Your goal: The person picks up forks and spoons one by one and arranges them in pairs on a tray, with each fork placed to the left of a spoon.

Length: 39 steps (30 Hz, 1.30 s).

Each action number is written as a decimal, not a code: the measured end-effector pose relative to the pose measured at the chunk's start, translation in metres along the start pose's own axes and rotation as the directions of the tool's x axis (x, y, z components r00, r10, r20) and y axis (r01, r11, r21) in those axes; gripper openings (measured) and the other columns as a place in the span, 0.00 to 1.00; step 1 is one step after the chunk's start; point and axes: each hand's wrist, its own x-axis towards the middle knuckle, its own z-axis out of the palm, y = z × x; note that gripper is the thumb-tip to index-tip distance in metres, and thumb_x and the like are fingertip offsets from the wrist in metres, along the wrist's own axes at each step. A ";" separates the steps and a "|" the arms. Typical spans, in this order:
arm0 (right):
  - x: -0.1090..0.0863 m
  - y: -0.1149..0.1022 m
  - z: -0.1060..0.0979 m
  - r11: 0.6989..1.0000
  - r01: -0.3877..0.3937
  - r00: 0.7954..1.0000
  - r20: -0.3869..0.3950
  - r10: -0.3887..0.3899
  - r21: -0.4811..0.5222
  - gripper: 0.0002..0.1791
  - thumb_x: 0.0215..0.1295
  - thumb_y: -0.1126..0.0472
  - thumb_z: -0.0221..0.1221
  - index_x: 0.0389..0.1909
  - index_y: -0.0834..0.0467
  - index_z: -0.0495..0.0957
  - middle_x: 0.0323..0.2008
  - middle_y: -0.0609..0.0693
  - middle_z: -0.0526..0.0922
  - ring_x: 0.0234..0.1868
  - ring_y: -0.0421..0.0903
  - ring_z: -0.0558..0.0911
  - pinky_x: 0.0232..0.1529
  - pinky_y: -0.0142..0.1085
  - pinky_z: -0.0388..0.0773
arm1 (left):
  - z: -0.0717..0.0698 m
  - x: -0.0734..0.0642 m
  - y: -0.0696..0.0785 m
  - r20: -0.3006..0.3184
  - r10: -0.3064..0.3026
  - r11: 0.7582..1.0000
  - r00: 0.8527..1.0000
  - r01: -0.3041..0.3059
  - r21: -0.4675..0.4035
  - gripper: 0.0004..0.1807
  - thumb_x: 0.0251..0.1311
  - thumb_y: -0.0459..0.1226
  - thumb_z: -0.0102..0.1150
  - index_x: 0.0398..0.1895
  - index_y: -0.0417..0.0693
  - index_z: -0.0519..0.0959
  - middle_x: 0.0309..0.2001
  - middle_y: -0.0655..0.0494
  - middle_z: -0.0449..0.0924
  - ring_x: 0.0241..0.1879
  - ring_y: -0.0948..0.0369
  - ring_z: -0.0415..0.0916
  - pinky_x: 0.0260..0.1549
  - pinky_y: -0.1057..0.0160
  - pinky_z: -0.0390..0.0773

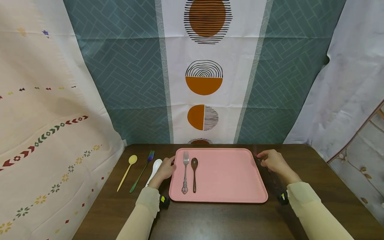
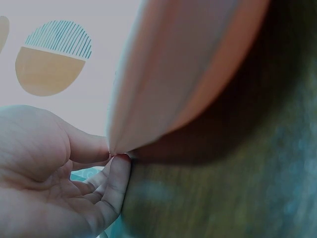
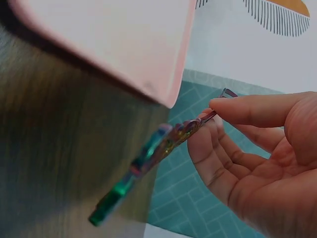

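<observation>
A pink tray [image 1: 228, 176] lies on the table, bearing a silver fork [image 1: 185, 173] and a brown wooden spoon [image 1: 194, 175] side by side at its left. My left hand [image 1: 166, 169] pinches the tray's left rim between thumb and finger, as the left wrist view shows close up. Beyond the tray's right edge, my right hand [image 1: 274, 162] holds an iridescent fork [image 3: 171, 144] by thumb and fingertips. Its green handle end points toward the right wrist camera, and the fingers partly cover the neck.
Left of the tray lie a yellow spoon [image 1: 127, 173], a rainbow fork with a green handle [image 1: 141, 176] and a white spoon [image 1: 155, 168], partly behind my left hand. The dark wooden table [image 1: 210, 220] ends at patterned cloths [image 1: 138, 73] behind and beside it.
</observation>
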 end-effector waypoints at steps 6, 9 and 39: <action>0.005 -0.011 0.005 0.999 -0.006 1.000 0.021 0.005 0.034 0.19 0.57 0.74 0.60 0.51 0.70 0.83 0.25 0.51 0.82 0.16 0.44 0.78 0.21 0.39 0.78 | 0.001 0.000 -0.002 -0.004 -0.007 1.000 1.000 0.007 -0.005 0.28 0.70 0.26 0.50 0.73 0.29 0.68 0.53 0.34 0.76 0.54 0.43 0.70 0.54 0.42 0.74; 0.008 -0.014 0.007 0.999 -0.013 1.000 0.025 0.012 0.035 0.20 0.57 0.74 0.59 0.52 0.70 0.83 0.25 0.51 0.83 0.15 0.44 0.77 0.20 0.38 0.77 | 0.001 0.000 -0.002 0.004 -0.008 1.000 1.000 0.008 -0.008 0.28 0.70 0.26 0.50 0.73 0.28 0.67 0.54 0.33 0.74 0.54 0.43 0.70 0.53 0.42 0.74; 0.019 -0.046 0.033 0.996 -0.028 0.998 0.059 0.023 0.082 0.19 0.61 0.74 0.61 0.54 0.67 0.84 0.38 0.61 0.86 0.24 0.47 0.83 0.25 0.45 0.82 | 0.000 -0.001 0.002 -0.001 -0.018 1.000 1.000 0.018 0.018 0.28 0.71 0.27 0.50 0.74 0.28 0.66 0.56 0.32 0.74 0.55 0.42 0.71 0.55 0.41 0.74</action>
